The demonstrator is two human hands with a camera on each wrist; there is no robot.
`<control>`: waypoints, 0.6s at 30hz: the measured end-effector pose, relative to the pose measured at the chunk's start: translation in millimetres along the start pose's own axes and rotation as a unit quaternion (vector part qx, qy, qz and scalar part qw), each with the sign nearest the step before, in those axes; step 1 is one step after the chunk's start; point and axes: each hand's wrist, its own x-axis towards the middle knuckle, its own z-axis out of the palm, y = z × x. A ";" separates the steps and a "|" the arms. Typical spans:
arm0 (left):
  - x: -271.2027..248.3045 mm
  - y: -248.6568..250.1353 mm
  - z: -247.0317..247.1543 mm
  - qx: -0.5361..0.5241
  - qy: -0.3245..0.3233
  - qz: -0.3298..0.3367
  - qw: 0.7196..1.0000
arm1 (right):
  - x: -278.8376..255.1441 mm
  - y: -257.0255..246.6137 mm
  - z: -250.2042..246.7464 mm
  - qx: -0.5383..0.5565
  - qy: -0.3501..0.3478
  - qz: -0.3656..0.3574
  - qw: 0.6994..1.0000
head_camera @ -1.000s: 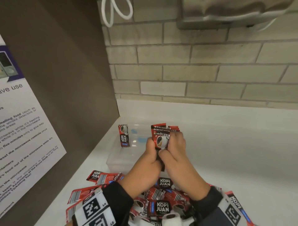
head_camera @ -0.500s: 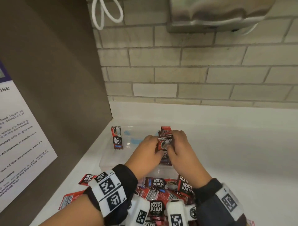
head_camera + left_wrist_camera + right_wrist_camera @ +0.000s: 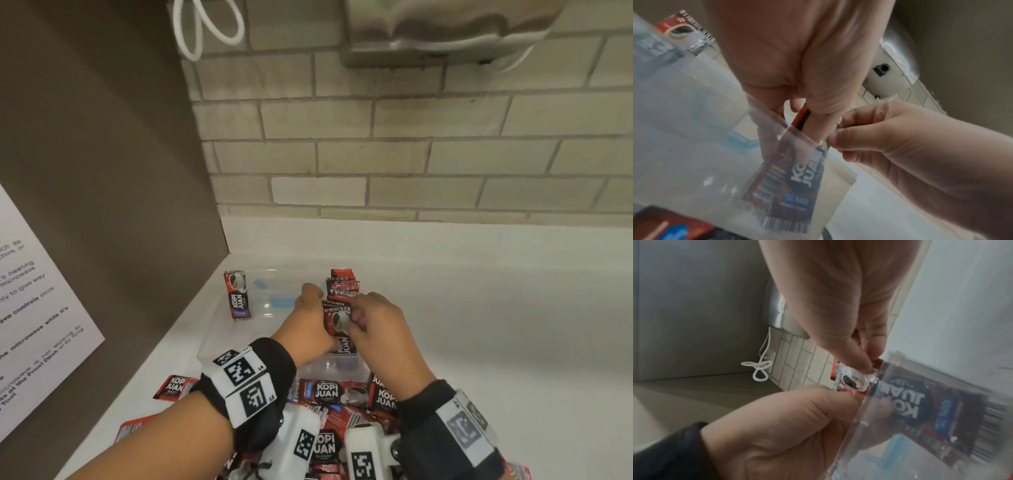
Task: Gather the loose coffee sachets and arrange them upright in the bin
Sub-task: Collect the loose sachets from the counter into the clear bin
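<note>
Inside clear plastic bin (image 3: 342,368), both hands pinching glossy sachets (image 3: 337,320)

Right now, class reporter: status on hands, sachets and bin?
Left hand and right hand both gripping red-black coffee sachet stack, standing in clear plastic bin. Loose sachet pile remains. Nothing blocking.
</note>
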 end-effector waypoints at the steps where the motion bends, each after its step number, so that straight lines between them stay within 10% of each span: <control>1: 1.3 -0.9 0.5 -0.011 -0.007 -0.001 1.000 | 0.0 0.6 -1.1 0.007 0.001 0.008 1.000; 18: 9.3 -4.6 -9.0 0.025 -0.131 -0.055 0.990 | -0.3 14.1 -4.9 0.093 -0.019 0.135 0.986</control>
